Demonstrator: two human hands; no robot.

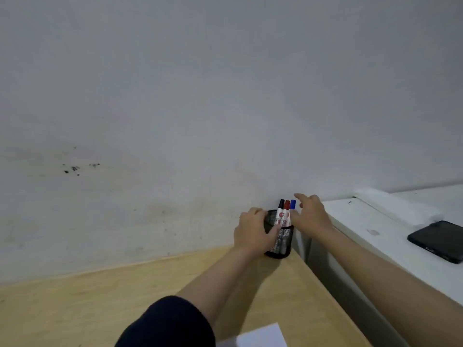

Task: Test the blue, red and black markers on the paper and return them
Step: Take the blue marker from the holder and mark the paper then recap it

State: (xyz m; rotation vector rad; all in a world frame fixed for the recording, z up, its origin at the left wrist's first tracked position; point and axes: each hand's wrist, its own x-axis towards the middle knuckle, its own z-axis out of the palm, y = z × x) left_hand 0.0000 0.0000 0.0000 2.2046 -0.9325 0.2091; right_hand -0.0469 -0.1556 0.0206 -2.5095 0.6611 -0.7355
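A black mesh pen cup [281, 242] stands at the far right corner of the wooden table, against the wall. Three markers stand upright in it: one with a black cap [281, 204], one with a red cap [287, 205] and one with a blue cap [293, 204]. My left hand [253, 230] wraps around the cup's left side. My right hand [309, 215] hovers just right of the markers, fingers spread, thumb near the blue marker's barrel, holding nothing. A corner of white paper [260, 336] shows at the bottom edge.
The light wooden table [100, 304] meets a stained white wall. To the right stands a white cabinet top [370, 236], slightly higher, with a black phone [439, 240] lying on it.
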